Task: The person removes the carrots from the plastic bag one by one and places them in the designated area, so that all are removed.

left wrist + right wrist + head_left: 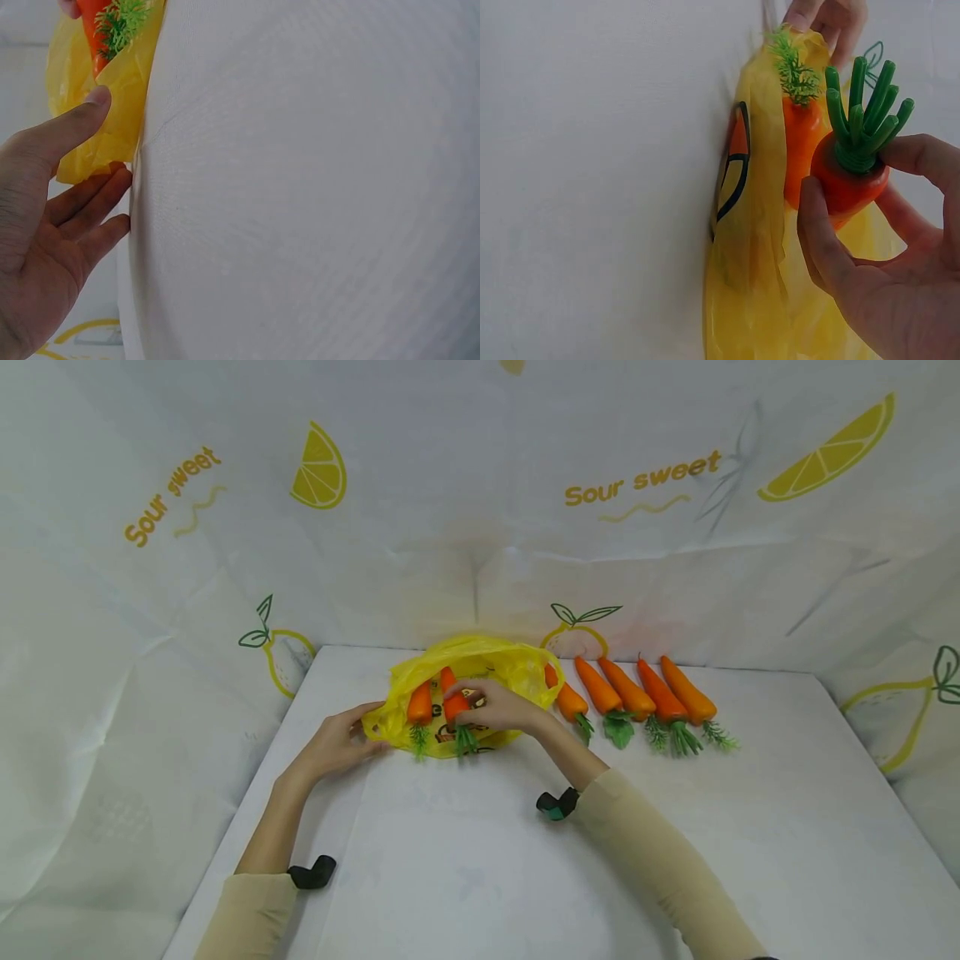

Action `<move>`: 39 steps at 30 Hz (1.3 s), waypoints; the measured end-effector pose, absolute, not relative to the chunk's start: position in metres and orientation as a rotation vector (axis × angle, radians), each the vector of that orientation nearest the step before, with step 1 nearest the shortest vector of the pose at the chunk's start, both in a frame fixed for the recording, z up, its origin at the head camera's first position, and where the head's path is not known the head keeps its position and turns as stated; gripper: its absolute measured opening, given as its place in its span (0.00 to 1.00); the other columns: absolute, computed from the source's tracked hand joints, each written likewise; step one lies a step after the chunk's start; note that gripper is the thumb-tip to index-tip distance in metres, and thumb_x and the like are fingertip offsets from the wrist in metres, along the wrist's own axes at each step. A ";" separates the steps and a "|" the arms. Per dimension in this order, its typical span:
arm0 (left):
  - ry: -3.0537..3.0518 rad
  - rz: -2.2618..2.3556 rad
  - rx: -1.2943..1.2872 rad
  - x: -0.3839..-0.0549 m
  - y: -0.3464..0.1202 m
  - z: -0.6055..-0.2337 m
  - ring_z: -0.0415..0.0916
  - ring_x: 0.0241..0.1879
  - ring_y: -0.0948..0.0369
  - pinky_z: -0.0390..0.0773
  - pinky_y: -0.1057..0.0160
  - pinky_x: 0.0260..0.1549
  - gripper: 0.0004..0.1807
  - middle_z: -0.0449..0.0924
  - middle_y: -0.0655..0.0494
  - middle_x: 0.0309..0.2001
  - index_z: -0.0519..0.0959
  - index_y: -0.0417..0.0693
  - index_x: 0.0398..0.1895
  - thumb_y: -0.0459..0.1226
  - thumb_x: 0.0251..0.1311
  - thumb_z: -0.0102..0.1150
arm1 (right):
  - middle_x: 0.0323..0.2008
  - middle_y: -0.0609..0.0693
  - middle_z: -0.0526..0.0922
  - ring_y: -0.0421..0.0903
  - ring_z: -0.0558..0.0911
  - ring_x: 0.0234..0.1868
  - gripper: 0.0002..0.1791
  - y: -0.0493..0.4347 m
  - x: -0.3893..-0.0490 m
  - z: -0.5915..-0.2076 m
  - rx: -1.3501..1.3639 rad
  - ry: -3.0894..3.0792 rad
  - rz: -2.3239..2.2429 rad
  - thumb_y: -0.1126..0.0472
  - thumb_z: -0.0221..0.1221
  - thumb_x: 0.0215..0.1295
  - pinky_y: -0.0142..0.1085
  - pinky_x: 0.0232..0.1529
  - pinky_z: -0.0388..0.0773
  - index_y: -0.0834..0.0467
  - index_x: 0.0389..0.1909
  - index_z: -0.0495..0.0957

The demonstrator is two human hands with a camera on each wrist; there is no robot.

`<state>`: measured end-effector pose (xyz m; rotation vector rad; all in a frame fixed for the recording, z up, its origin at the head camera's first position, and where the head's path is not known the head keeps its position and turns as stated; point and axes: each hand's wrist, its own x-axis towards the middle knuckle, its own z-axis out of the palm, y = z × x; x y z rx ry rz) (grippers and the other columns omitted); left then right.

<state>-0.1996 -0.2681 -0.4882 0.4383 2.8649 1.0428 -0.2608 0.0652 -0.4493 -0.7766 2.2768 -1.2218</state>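
A yellow plastic bag (472,649) lies on the white table with its mouth spread toward me. My left hand (339,746) pinches the bag's left edge, thumb (79,120) on top and fingers beneath. With my right hand (501,707) I grip a red-orange carrot (847,184) near its top, thumb and fingers around it. Short green stems (866,112) stick out from that carrot toward me. It is at the bag's mouth, its tip pointing inward. Just left of it, an orange carrot (420,703) with feathery green leaves lies in the bag.
Right of the bag, several more carrots lie in a row, among them one beside the bag (572,702) and one at the far right (686,692). Behind the table (465,860) hangs a white cloth (450,527) printed with lemons and lettering.
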 end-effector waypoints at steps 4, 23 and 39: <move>2.864 1.040 0.437 -0.200 -0.268 -0.489 0.80 0.69 0.39 0.80 0.37 0.69 0.40 0.78 0.35 0.74 0.74 0.42 0.78 0.40 0.64 0.78 | 0.66 0.56 0.83 0.62 0.78 0.67 0.22 0.075 -0.255 -0.440 -0.768 2.281 -1.219 0.56 0.65 0.75 0.48 0.62 0.84 0.53 0.67 0.81; 2.885 1.024 0.435 -0.200 -0.269 -0.492 0.81 0.66 0.39 0.82 0.37 0.66 0.40 0.78 0.36 0.74 0.74 0.42 0.78 0.42 0.65 0.78 | 0.64 0.57 0.84 0.62 0.79 0.69 0.21 0.130 -0.236 -0.417 -0.823 2.272 -1.208 0.60 0.65 0.76 0.58 0.72 0.81 0.55 0.67 0.79; 2.881 1.017 0.428 -0.200 -0.269 -0.492 0.82 0.64 0.40 0.81 0.37 0.67 0.40 0.78 0.36 0.73 0.73 0.43 0.78 0.43 0.65 0.77 | 0.60 0.58 0.86 0.57 0.87 0.58 0.23 0.174 -0.208 -0.410 -0.783 2.354 -1.235 0.61 0.66 0.75 0.52 0.64 0.87 0.55 0.68 0.78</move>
